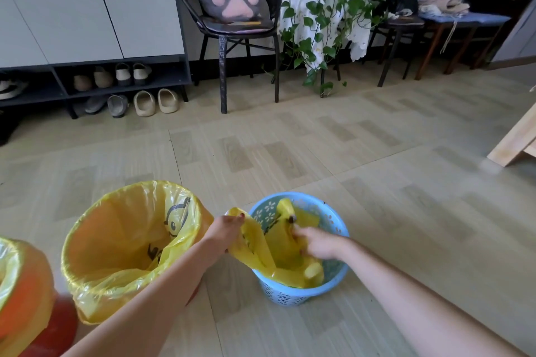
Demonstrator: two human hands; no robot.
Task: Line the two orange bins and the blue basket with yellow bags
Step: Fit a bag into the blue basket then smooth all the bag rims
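A blue perforated basket (333, 219) stands on the floor in front of me. A yellow bag (282, 246) hangs partly inside it, crumpled and half spread. My left hand (224, 230) grips the bag's left edge over the basket's left rim. My right hand (317, 242) holds the bag's other side inside the basket. To the left stands an orange bin (130, 249) with a yellow bag folded over its rim. A second orange bin (23, 293), also lined in yellow, shows at the lower left edge.
A black chair (232, 29) with a paw cushion stands behind, next to a shoe rack (95, 81) with slippers. A potted vine (324, 20) sits on a covered stand. A wooden furniture corner (513, 148) juts in at right.
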